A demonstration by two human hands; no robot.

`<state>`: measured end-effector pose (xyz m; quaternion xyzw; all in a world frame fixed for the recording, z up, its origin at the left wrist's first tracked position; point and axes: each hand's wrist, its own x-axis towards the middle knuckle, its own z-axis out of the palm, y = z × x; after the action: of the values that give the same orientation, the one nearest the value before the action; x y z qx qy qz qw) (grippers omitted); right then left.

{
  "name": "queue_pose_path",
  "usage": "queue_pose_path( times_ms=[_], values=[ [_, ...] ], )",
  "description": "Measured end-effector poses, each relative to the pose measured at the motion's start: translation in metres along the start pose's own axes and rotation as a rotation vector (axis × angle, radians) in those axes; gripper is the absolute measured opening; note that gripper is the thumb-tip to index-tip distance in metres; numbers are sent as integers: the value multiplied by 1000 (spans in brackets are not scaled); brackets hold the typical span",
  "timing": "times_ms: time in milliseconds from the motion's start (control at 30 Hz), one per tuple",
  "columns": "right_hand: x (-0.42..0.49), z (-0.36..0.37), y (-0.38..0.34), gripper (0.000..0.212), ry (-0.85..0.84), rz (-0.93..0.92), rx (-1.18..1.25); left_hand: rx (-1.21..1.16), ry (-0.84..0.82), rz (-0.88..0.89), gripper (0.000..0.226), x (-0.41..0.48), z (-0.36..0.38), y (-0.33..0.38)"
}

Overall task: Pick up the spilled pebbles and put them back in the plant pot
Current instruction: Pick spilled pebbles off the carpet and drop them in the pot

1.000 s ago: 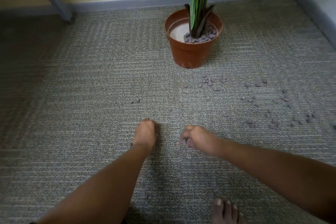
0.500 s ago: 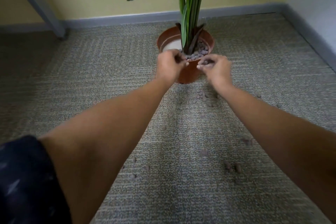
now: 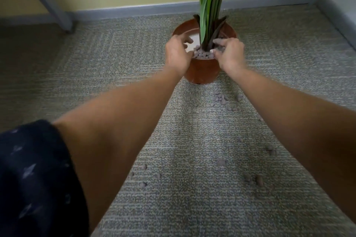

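Across the floor, a grey carpet (image 3: 92, 67) ran to the far wall. Near its far edge, a tall green plant (image 3: 211, 5) rose from a terracotta plant pot (image 3: 201, 72). Both bare arms reached over the pot's near rim. The left hand (image 3: 178, 54) hung with fingers loosely spread, holding nothing. The right hand (image 3: 230, 54) curled over the pebbles in the pot (image 3: 203, 55); blur hid whether it pinched any. Spilled pebbles (image 3: 221, 99) lay scattered on the carpet just before the pot and nearer the person.

left hand (image 3: 178, 53) 1 | right hand (image 3: 231, 55) 1 | plant pot (image 3: 201, 72) 1 | spilled pebbles (image 3: 221, 99) many
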<state>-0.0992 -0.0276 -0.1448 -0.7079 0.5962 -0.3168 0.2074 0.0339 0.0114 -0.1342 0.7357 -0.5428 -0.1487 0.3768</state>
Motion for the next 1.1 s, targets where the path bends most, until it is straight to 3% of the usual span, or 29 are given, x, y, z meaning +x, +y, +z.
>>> queue_pose_path(
  times_ms=[67,133,267,400,533,633,800,1100],
  values=[
    [-20,1,-1,24,52,-89,-20,8,-29,6,24,-21,-11,-22],
    [-50,8,0,19,-3,-137,6,22,-72,-71,19,-50,-22,-53],
    [-124,34,-1,15,-385,-218,16,122,-250,-245,8,-123,-41,-110],
    [-178,55,-15,18,-833,-386,-90,208,-450,-246,20,-192,-58,-142],
    [-219,67,-26,29,-1100,-519,-173,367,-606,-166,44,-228,-74,-162],
    [-250,79,-24,43,-1238,-769,-326,430,-653,-122,46,-238,-81,-173],
    [-279,95,-25,66,-1293,-798,-537,439,-597,-97,37,-240,-85,-174],
    [-285,101,-22,67,-1240,-830,-721,430,-549,-28,35,-246,-79,-167]
  ],
)
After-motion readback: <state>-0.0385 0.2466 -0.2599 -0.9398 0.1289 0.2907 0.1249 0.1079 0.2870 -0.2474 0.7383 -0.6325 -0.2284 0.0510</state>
